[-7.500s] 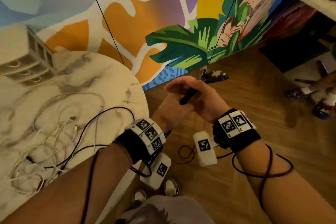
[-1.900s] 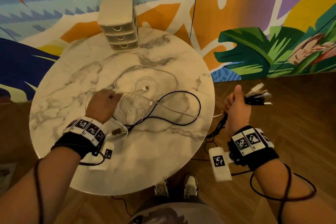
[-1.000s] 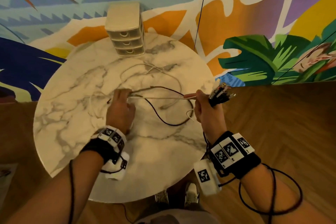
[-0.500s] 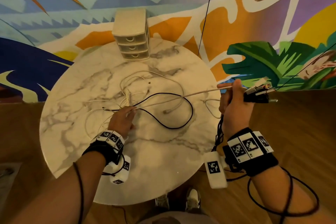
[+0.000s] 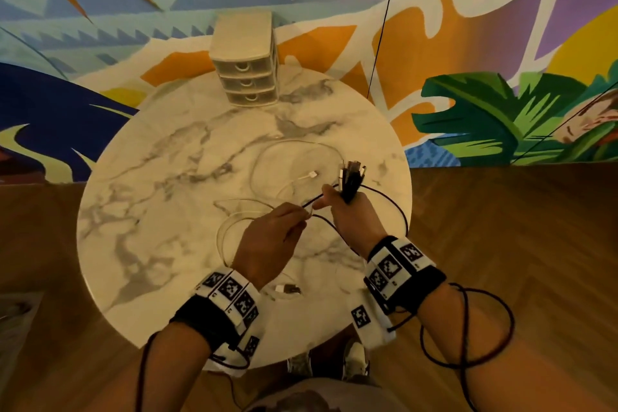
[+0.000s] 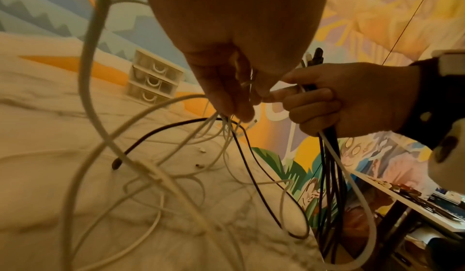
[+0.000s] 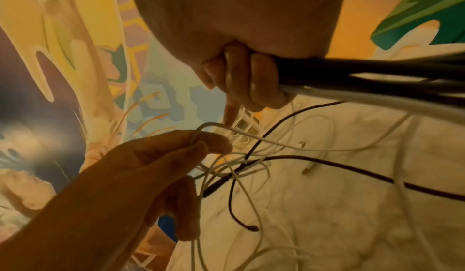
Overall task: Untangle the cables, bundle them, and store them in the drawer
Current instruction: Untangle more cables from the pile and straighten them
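Hands have closed together above the counter. Right hand, half a second ago out past the edge, grips the gathered bundle; left hand fingers pinch a white cable. Handover looks imminent; drawers remain closed.

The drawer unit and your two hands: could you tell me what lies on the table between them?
In the head view, bare marble table lies before the drawer unit; nearer the left hand and right hand, looped white cables rest.
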A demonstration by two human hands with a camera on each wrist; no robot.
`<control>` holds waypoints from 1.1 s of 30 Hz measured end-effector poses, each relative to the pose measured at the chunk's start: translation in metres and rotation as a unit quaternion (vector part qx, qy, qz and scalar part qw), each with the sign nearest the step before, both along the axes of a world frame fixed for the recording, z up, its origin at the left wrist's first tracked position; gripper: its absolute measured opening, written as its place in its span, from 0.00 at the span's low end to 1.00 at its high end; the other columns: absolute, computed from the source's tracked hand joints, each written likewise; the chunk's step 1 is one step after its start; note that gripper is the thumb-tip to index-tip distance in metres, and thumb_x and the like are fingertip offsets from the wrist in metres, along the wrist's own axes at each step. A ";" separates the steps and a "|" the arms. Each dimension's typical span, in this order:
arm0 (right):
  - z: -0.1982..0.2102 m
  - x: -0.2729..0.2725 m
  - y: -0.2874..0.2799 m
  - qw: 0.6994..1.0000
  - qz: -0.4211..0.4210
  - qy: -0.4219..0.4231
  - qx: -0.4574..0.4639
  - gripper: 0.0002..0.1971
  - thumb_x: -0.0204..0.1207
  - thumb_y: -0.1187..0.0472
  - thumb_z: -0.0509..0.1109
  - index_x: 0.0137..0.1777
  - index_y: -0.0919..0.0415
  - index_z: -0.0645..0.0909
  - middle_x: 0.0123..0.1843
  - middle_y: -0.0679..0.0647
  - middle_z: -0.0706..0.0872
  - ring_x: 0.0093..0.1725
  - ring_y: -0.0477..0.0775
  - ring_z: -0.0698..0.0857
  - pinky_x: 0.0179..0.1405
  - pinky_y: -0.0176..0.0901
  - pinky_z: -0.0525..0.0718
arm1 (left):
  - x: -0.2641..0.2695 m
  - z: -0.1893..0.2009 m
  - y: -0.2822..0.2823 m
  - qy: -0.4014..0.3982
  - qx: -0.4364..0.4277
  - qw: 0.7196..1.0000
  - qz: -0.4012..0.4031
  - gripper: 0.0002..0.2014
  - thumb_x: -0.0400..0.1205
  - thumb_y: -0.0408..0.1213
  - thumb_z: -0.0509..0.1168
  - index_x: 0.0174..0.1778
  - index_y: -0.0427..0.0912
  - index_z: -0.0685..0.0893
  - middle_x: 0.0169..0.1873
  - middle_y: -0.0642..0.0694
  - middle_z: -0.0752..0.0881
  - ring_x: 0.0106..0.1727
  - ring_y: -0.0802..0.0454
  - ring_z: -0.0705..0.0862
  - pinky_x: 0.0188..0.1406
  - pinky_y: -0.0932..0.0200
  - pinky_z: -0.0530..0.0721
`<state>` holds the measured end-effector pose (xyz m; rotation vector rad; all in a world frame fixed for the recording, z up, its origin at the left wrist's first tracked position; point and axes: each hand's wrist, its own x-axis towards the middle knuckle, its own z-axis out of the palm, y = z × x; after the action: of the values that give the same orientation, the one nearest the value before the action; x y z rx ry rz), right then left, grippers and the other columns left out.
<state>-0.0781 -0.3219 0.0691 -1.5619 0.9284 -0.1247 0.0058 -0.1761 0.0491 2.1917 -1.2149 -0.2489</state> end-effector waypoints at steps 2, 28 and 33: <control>-0.001 -0.001 -0.003 1.000 0.003 0.028 -0.013 0.23 0.82 0.46 0.60 0.38 0.60 0.89 0.10 0.46 0.68 0.15 0.46 0.66 0.20 0.38 0.64 | -0.002 -0.001 0.003 0.008 -0.019 1.000 0.014 0.13 0.82 0.40 0.60 0.56 0.44 0.87 0.54 0.53 0.85 0.43 0.52 0.85 0.37 0.59 0.82; -0.018 -0.037 0.007 0.998 -0.055 -0.002 0.011 0.22 0.82 0.52 0.62 0.28 0.54 0.86 0.14 0.41 0.76 0.14 0.42 0.71 0.24 0.39 0.63 | 0.133 -0.013 0.067 0.235 0.172 0.910 0.296 0.11 0.83 0.27 0.57 0.52 0.37 0.85 0.43 0.38 0.88 0.29 0.43 0.89 0.37 0.46 0.90; -0.016 -0.038 0.004 0.998 -0.054 -0.006 0.013 0.23 0.83 0.50 0.61 0.29 0.55 0.86 0.12 0.42 0.72 0.15 0.43 0.69 0.24 0.40 0.61 | 0.124 -0.009 0.051 0.156 0.242 0.929 0.231 0.22 0.81 0.32 0.60 0.73 0.45 0.73 0.71 0.39 0.75 0.55 0.39 0.86 0.52 0.48 0.86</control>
<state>-0.1162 -0.3176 0.0532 -1.4852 1.0023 -0.1979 0.1294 -0.1249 0.0404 2.6473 -0.4667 -0.7269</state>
